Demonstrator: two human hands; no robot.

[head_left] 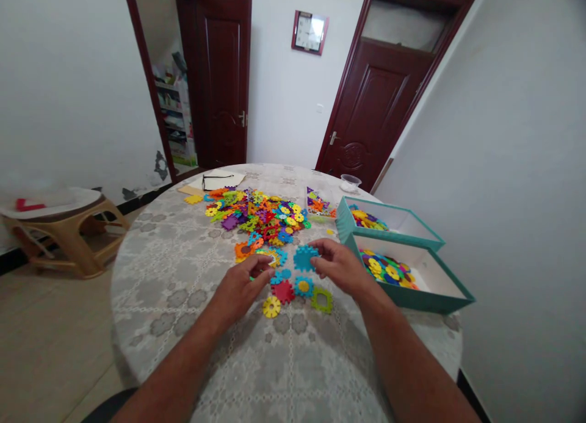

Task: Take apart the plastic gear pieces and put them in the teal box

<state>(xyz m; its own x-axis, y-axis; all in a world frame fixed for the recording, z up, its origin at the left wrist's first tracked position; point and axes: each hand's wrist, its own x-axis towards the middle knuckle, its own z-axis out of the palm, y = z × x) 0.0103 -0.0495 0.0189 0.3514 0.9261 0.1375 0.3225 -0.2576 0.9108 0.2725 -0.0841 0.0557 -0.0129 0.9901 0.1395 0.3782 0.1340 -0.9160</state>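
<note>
The left hand [242,284] pinches a small piece, mostly hidden, at the edge of the loose pile [256,215] on the table [183,301]. The right hand [339,263] grips a blue gear tile [304,257] by its toothed rim (probably light, stiff plastic, best held at the edges), above the smaller gears [297,292].

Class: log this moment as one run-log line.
left hand: pinching small piece | right hand: holding blue gear piece | table: loose pile

both hands [293,276] & forearms bare: no sleeves, no rings, no watch, no gloves.
</note>
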